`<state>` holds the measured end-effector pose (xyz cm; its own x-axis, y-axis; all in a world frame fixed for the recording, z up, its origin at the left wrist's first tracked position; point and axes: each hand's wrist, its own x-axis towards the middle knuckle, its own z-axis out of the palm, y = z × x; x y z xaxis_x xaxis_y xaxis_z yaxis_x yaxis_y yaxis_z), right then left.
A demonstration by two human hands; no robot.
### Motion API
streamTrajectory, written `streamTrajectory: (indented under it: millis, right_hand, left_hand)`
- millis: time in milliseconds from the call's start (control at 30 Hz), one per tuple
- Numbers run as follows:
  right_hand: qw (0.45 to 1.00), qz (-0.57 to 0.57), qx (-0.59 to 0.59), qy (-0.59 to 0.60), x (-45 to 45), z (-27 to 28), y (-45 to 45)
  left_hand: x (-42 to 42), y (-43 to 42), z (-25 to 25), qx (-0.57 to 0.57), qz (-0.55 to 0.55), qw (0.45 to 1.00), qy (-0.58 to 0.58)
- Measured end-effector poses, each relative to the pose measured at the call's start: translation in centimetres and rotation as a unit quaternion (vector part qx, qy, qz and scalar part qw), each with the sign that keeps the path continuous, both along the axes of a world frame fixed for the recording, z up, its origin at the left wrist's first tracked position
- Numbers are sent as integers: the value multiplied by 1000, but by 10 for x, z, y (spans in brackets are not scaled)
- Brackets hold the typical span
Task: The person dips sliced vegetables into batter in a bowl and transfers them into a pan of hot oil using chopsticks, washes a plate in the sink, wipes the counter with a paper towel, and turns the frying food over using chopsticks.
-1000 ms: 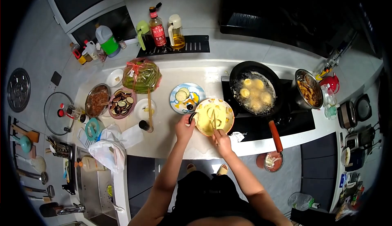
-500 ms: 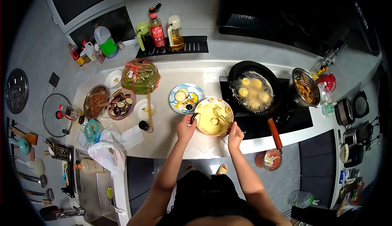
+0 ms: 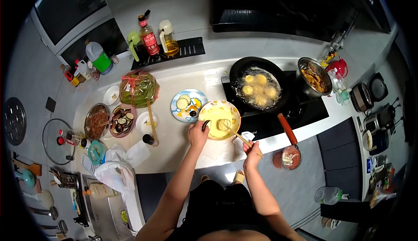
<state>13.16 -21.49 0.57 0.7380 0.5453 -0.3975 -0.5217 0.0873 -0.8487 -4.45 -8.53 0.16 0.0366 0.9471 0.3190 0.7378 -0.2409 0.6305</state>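
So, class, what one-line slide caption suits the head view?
Right hand holding chopsticks over a bowl of yellow batter, near a frying pan.

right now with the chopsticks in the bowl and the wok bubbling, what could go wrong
The batter-coated piece might slip off the chopsticks and splash batter out of the bowl. Bubbling oil in the wok could spit onto the right hand if it comes nearer. The wok's red handle points toward the counter's front edge, where it might get bumped.
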Motion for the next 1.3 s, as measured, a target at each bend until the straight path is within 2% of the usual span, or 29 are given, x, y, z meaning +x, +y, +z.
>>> streamTrajectory:
  millis: [133, 233, 433, 533, 700, 1067, 1200, 1300]
  right_hand:
    - [1000, -11, 6, 17, 8, -3, -10]
    - [1000, -22, 2, 20, 14, -2, -16]
    - [999, -12, 8, 37, 25, 10, -20]
    - [999, -1, 7, 44, 28, 16, -20]
    - [998, 44, 3, 46, 41, 6, -18]
    - [987, 103, 28, 118, 53, 19, -2]
    - [980, 87, 74, 161, 70, 52, 15]
    - [982, 58, 117, 137, 91, 81, 45]
  left_hand:
    - [12, 6, 5, -5, -23, 994, 108]
    - [28, 24, -12, -48, -41, 979, 195]
    - [46, 48, -19, -35, -50, 957, 285]
    - [46, 35, 0, 115, -26, 981, 156]
    - [46, 4, 18, 161, 6, 987, -5]
    - [45, -6, 28, 164, 50, 982, -72]
    - [53, -1, 40, 168, 61, 980, -92]
    - [61, 9, 53, 189, 52, 975, -103]
